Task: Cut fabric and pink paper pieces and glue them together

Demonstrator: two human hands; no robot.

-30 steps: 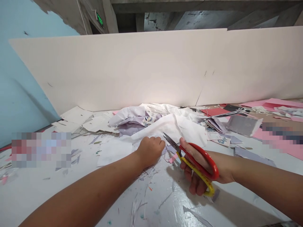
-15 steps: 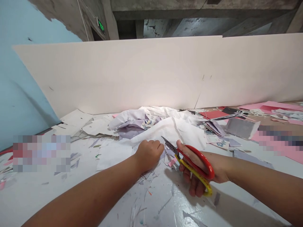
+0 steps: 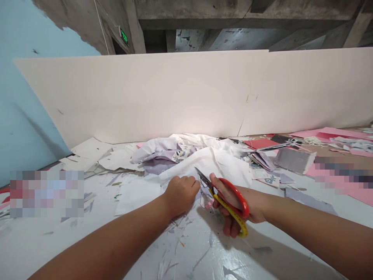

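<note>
My left hand (image 3: 181,194) is a closed fist at the near edge of a white cloth (image 3: 201,165). The cloth runs up to its fingers, though the fingertips are hidden. Just to the right, my right hand (image 3: 230,210) grips a pair of scissors (image 3: 231,206) with one red and one yellow handle loop. Their blades look closed or nearly so, and the tips point up and left, close to the left fist. Behind the white cloth lies bunched lilac fabric (image 3: 159,165) with a floral patch.
A tall white board (image 3: 163,97) stands behind the worktop (image 3: 163,252), which is strewn with offcuts. Card pieces (image 3: 93,151) lie at the left. On the right are pink sheets (image 3: 332,134), a clear packet (image 3: 295,160), white string (image 3: 310,140) and fabric scraps.
My right hand has moved slightly left with the scissors, bringing them nearer the left fist. The left hand stays about where it was. The whole view has shifted a little.
</note>
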